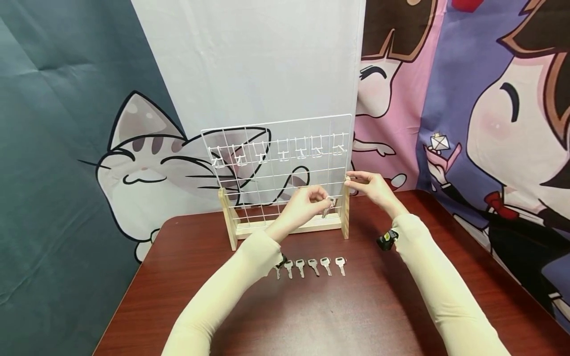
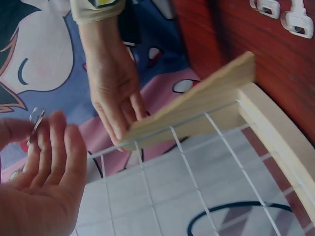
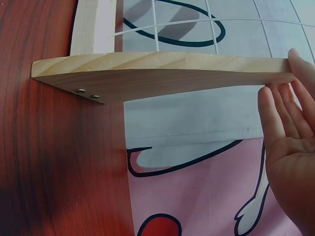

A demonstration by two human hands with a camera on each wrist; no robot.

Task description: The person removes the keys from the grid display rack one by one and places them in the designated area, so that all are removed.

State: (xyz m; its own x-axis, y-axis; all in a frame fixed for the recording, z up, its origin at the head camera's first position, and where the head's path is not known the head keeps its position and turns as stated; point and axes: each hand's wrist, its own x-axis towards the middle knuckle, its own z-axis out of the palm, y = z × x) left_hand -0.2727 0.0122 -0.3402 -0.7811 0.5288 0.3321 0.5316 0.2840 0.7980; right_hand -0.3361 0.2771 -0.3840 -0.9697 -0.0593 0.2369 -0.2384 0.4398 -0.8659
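Note:
My left hand (image 1: 306,201) pinches a small silver key (image 1: 327,208) between thumb and fingertips, in front of the right part of a white wire grid rack (image 1: 276,190). In the left wrist view, the key (image 2: 36,129) shows nearly edge-on, with a clear ring on it. My right hand (image 1: 371,188) grips the top end of the rack's right wooden side post (image 1: 345,210). In the right wrist view, its thumb lies on one side of the post (image 3: 167,81) and its fingers on the other. Several white hooks (image 1: 283,150) hang in a row across the grid's upper part.
Several silver keys (image 1: 313,266) lie in a row on the dark red wooden table (image 1: 311,316), before the rack; my left sleeve (image 1: 249,267) overlaps the row's left end. A printed cloth backdrop (image 1: 267,59) hangs behind the rack.

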